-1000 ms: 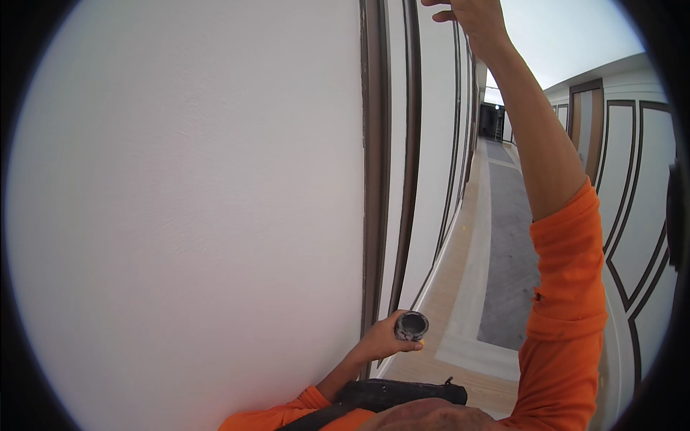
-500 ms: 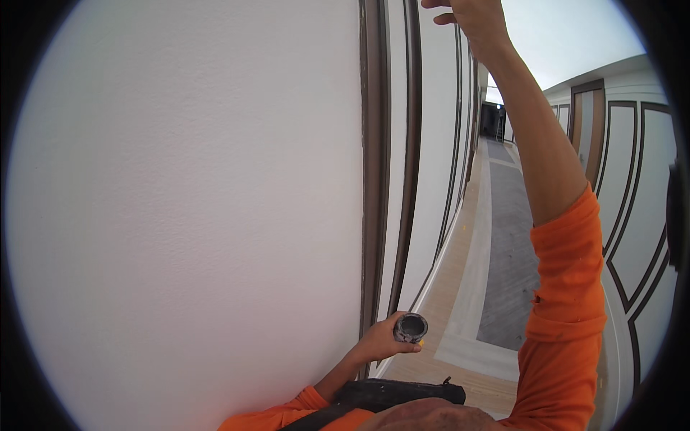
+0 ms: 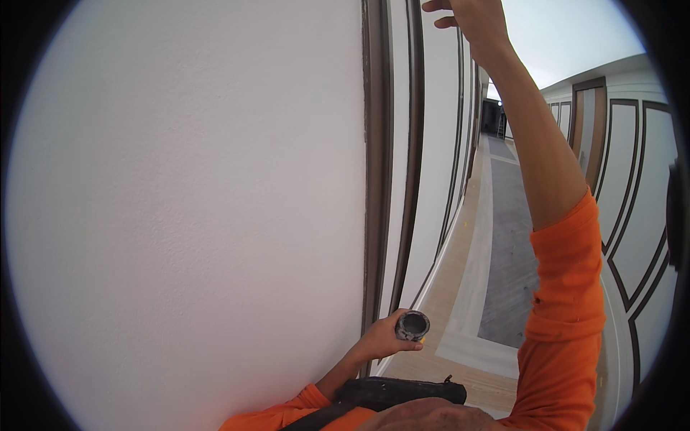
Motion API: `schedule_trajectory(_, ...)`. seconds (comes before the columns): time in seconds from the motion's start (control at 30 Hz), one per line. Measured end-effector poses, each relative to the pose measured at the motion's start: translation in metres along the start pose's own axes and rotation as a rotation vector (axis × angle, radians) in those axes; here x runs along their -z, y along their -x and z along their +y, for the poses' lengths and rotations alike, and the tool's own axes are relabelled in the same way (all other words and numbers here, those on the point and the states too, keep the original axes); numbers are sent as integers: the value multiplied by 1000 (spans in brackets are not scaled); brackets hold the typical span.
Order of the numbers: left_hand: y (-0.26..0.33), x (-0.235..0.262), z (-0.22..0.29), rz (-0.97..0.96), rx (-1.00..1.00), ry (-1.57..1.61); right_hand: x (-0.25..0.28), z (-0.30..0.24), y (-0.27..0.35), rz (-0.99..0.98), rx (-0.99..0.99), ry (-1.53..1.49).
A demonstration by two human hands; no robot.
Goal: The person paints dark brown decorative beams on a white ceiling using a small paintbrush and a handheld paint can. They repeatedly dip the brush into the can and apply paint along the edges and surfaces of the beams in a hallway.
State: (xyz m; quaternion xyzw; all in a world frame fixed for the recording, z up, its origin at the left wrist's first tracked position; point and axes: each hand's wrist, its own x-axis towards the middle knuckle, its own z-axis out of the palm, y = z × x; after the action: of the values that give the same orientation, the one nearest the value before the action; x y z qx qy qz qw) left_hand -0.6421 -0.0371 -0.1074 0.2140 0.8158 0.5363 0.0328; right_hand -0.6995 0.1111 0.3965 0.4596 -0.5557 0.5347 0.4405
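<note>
A round, dark-grey, smeared cup (image 3: 412, 326) sits mouth-up, clasped in the left hand (image 3: 381, 340); whether the raised, partly cropped right hand (image 3: 474, 20) holds anything, I cannot tell.

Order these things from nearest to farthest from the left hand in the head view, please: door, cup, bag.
1. Cup, held in the left hand.
2. Bag, below the hand.
3. Door, far off, upper right.

Grey floor strip (image 3: 509, 266), pale border (image 3: 466, 294) beside it, brown-framed door (image 3: 591, 136), distant ladder (image 3: 501, 128)
</note>
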Motion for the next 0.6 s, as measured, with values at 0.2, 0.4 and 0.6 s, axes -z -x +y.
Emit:
schedule_trajectory(0.2, -5, -4, -5, -4, -13, -1, 1, 0, -1, 39, 40, -53)
schedule_trajectory(0.4, -3, -2, -3, 11, -19, -15, 3, -2, 9, 15, 23, 51)
schedule_trajectory(0.6, -4, 3, 4, -40, 37, -42, -4, -5, -2, 68, 91, 7)
